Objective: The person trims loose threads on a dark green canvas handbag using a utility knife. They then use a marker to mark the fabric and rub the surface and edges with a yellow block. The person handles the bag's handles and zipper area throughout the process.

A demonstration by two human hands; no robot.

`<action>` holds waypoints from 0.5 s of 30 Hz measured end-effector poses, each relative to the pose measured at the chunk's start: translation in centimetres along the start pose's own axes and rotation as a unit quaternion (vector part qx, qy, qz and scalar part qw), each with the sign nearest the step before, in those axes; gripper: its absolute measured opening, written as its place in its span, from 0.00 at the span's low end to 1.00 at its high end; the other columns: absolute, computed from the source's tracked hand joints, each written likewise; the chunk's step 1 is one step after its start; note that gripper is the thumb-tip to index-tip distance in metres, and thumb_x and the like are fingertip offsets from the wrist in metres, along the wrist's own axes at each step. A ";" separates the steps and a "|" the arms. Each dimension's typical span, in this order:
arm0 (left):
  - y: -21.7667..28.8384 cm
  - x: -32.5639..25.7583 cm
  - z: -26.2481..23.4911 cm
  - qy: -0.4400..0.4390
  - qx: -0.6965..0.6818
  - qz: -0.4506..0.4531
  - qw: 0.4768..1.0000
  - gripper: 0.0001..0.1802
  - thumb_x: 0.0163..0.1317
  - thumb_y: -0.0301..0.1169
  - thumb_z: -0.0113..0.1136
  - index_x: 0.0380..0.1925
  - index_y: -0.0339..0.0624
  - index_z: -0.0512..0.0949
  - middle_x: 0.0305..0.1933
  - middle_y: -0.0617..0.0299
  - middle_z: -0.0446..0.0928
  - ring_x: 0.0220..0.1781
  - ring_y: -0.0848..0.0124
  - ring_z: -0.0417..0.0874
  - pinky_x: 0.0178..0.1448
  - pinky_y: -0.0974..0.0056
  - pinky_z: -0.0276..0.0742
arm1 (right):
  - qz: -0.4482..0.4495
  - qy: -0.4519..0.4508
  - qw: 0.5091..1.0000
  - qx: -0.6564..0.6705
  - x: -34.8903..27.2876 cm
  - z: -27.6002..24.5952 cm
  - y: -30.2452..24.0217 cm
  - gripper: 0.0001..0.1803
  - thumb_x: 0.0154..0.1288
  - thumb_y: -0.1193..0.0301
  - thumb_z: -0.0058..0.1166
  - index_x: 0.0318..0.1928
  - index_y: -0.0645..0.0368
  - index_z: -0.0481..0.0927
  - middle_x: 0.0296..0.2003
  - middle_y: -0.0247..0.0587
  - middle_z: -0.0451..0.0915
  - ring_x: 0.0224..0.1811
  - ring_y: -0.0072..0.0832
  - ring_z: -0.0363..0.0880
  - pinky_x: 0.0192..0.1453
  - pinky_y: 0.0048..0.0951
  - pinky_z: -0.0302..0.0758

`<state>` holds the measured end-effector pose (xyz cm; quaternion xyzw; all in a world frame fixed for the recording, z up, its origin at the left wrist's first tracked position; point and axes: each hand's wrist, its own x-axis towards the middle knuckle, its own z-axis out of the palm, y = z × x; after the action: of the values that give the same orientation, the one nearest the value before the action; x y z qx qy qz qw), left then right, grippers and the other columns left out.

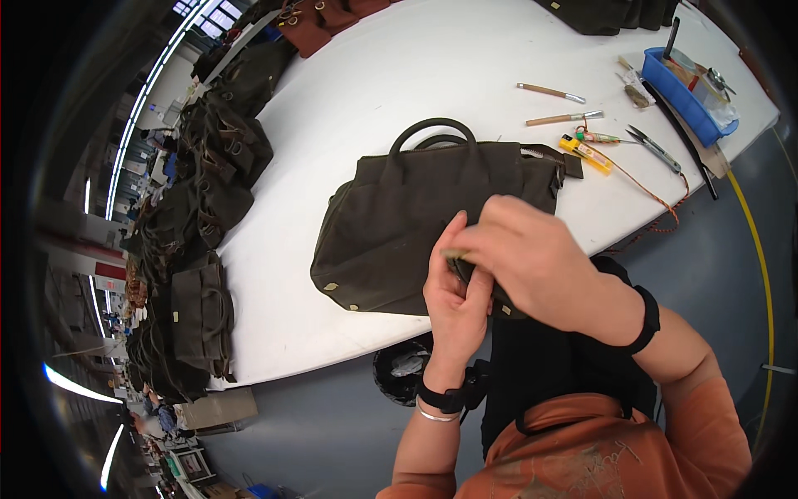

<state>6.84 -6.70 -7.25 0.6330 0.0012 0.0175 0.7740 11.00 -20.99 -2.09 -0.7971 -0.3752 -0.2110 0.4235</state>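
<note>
A dark olive handbag (399, 224) lies on the white table in front of me, its two rounded handles pointing away and its base towards me. Over its lower right part, my left hand (455, 312) holds a small dark piece (460, 268) between thumb and fingers. Whether that piece is joined to the bag, I cannot tell. From the right, my right hand (536, 258) pinches a small yellowish piece (451, 253) against it. Pale patches show at the bag's base corners. The bag's zipper end (540, 152) sticks out at its upper right.
Right of the bag lie two wooden-handled tools (553, 92), a yellow cutter (585, 155), and thread snips (655, 150) on an orange cord. A blue tray (686, 100) of tools stands near the right edge. More dark bags (199, 316) line the left side; reddish-brown bags (320, 23) sit at the far edge.
</note>
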 end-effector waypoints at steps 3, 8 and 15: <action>-0.2 0.1 -0.4 -0.003 -0.008 -0.006 1.000 0.31 0.70 0.22 0.56 0.71 0.40 0.60 0.44 0.64 0.79 0.25 0.87 0.72 0.25 0.79 0.66 | 0.015 -0.018 1.000 0.017 0.0 1.0 0.4 0.12 0.49 0.78 0.60 0.37 0.61 0.78 0.32 0.40 0.71 0.36 0.38 0.77 0.35 0.35 0.77; 0.3 -0.4 1.4 0.036 0.052 0.040 0.997 0.31 0.71 0.26 0.55 0.72 0.40 0.57 0.40 0.63 0.79 0.25 0.86 0.71 0.25 0.79 0.64 | 0.097 0.121 0.988 -0.005 -0.2 -1.1 1.3 0.07 0.60 0.78 0.60 0.40 0.65 0.81 0.31 0.43 0.74 0.28 0.35 0.77 0.33 0.32 0.75; -0.3 -2.9 1.9 0.025 0.269 0.084 0.959 0.47 0.70 0.28 0.58 0.77 0.38 0.36 0.40 0.56 0.82 0.28 0.80 0.76 0.28 0.74 0.70 | 0.321 0.155 0.906 0.230 -6.2 -2.6 1.1 0.08 0.68 0.76 0.61 0.44 0.68 0.81 0.30 0.33 0.80 0.28 0.11 0.75 0.30 0.16 0.71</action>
<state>3.97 -8.71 -7.27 0.8151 -0.0278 0.0977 0.5704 7.95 -26.17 -5.26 -0.7123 -0.0670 -0.0926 0.6925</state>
